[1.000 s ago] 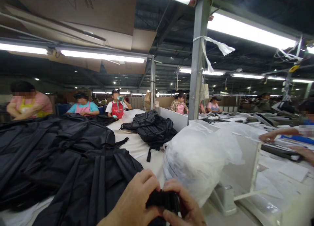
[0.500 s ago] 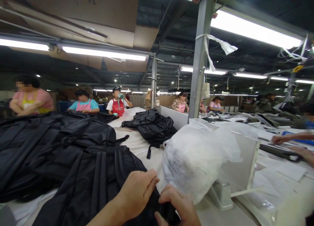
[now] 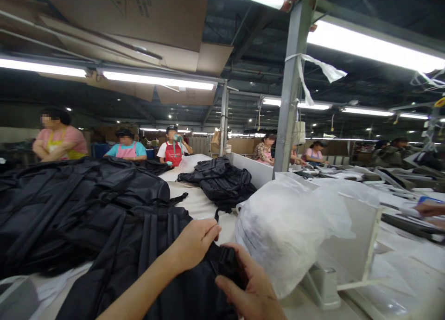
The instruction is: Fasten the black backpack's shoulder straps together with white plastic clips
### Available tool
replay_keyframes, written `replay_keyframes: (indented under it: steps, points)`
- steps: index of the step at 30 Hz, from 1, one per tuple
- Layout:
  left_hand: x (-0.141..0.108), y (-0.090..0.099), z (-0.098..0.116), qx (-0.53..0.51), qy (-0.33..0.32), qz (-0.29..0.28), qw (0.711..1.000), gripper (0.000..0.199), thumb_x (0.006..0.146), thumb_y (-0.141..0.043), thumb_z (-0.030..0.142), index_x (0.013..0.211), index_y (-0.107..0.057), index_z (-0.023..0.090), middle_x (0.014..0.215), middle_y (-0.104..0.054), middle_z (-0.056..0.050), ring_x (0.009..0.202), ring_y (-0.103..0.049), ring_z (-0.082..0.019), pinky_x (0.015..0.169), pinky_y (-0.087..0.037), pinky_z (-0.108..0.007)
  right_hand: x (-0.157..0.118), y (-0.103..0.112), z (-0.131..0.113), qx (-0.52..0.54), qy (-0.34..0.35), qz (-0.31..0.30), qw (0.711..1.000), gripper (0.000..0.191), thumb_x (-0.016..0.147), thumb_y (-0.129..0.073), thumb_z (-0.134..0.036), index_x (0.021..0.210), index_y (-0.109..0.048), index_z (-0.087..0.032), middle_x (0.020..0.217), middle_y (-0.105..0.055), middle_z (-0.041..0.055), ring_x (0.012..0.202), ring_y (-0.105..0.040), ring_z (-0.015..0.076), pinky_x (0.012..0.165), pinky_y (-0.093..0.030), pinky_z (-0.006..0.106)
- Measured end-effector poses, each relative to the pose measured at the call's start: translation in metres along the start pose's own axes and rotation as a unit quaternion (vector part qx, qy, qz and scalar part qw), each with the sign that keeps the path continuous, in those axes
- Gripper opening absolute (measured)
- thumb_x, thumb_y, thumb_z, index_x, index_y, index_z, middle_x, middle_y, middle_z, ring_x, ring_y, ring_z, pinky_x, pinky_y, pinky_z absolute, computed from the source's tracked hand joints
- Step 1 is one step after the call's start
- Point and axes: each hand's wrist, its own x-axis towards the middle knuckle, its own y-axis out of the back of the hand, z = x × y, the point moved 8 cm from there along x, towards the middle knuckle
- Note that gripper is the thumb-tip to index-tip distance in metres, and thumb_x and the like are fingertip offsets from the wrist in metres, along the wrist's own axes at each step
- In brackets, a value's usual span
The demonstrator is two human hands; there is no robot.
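A black backpack (image 3: 135,259) lies on the table in front of me, its padded straps facing up. At its right end my left hand (image 3: 194,241) is closed in a pinch on a dark strap (image 3: 212,251). Close beside it, a black plastic buckle (image 3: 226,256) sits between the thumb and fingers of my right hand (image 3: 253,283), which curl round it from the right. The part of the backpack under my hands is partly hidden by them.
More black backpacks (image 3: 83,195) are piled on the left, and another backpack (image 3: 222,178) lies farther back. A stuffed clear plastic bag (image 3: 281,232) leans by a white divider (image 3: 361,246), near a grey tape dispenser (image 3: 323,287). Several co-workers stand beyond; a metal post (image 3: 294,88) rises behind the bag.
My view has swung a little left. Both hands have risen slightly, and the strap and buckle between them now show more clearly.
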Motion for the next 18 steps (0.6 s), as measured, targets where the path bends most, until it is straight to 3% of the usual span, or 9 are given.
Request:
replay_keyframes:
  steps: [3, 5, 7, 9, 12, 15, 18]
  points:
    - [0.008, 0.009, 0.004, -0.010, -0.008, 0.020, 1.000, 0.034, 0.094, -0.037, 0.032, 0.070, -0.057, 0.017, 0.067, -0.056, 0.002, 0.068, -0.051, -0.013, 0.065, -0.034, -0.024, 0.002, -0.007, -0.006, 0.100, -0.032, -0.072, 0.992, 0.030, 0.073, -0.065, -0.028, 0.102, -0.061, -0.019, 0.071, -0.065, -0.0021, 0.046, -0.053, 0.0087, 0.039, -0.040, 0.018]
    - [0.011, 0.017, 0.007, -0.041, -0.016, 0.025, 0.999, 0.035, 0.093, -0.038, 0.034, 0.070, -0.057, 0.016, 0.065, -0.053, 0.003, 0.067, -0.048, -0.012, 0.064, -0.033, -0.023, 0.003, -0.009, -0.011, 0.201, -0.041, -0.134, 0.969, 0.031, 0.074, -0.063, -0.027, 0.103, -0.063, -0.016, 0.093, -0.070, 0.0059, 0.066, -0.065, 0.0138, 0.052, -0.052, 0.022]
    - [0.011, 0.019, 0.011, -0.073, -0.022, -0.008, 0.997, 0.035, 0.092, -0.040, 0.035, 0.070, -0.059, 0.016, 0.063, -0.050, 0.004, 0.063, -0.045, -0.011, 0.060, -0.032, -0.022, 0.004, -0.010, -0.009, 0.285, -0.075, -0.189, 0.937, 0.035, 0.072, -0.061, -0.024, 0.105, -0.065, -0.014, 0.104, -0.070, 0.0117, 0.087, -0.069, 0.0206, 0.063, -0.057, 0.027]
    - [0.009, 0.016, 0.015, -0.076, -0.029, -0.059, 0.995, 0.034, 0.091, -0.043, 0.034, 0.070, -0.061, 0.015, 0.061, -0.051, 0.004, 0.061, -0.045, -0.010, 0.058, -0.032, -0.021, 0.007, -0.010, 0.000, 0.311, -0.108, -0.213, 0.920, 0.029, 0.071, -0.062, -0.022, 0.097, -0.068, -0.011, 0.099, -0.072, 0.0145, 0.088, -0.070, 0.0228, 0.062, -0.057, 0.028]
    - [0.004, 0.014, 0.026, 0.017, -0.060, -0.098, 0.993, 0.032, 0.091, -0.045, 0.028, 0.066, -0.061, 0.016, 0.060, -0.054, 0.003, 0.060, -0.048, -0.010, 0.058, -0.032, -0.022, 0.016, -0.013, 0.011, 0.261, -0.116, -0.212, 0.934, 0.022, 0.069, -0.072, -0.023, 0.088, -0.070, -0.011, 0.092, -0.074, 0.0123, 0.081, -0.071, 0.0212, 0.058, -0.055, 0.025]
    - [-0.006, 0.025, 0.041, 0.191, -0.092, -0.027, 0.977, 0.026, 0.091, -0.047, 0.025, 0.070, -0.059, 0.017, 0.072, -0.060, -0.001, 0.071, -0.053, -0.015, 0.067, -0.036, -0.026, 0.024, -0.019, 0.012, 0.175, -0.088, -0.205, 0.959, 0.024, 0.065, -0.079, -0.029, 0.082, -0.072, -0.012, 0.078, -0.075, 0.0075, 0.067, -0.069, 0.0160, 0.057, -0.052, 0.022]
    - [-0.030, 0.041, 0.042, 0.268, -0.032, 0.086, 0.959, 0.024, 0.094, -0.039, 0.021, 0.081, -0.059, 0.017, 0.088, -0.063, -0.007, 0.084, -0.057, -0.022, 0.075, -0.039, -0.031, 0.033, -0.019, 0.001, 0.139, -0.037, -0.166, 0.976, 0.029, 0.068, -0.078, -0.039, 0.077, -0.071, -0.013, 0.062, -0.072, 0.0029, 0.053, -0.063, 0.0110, 0.051, -0.045, 0.020]
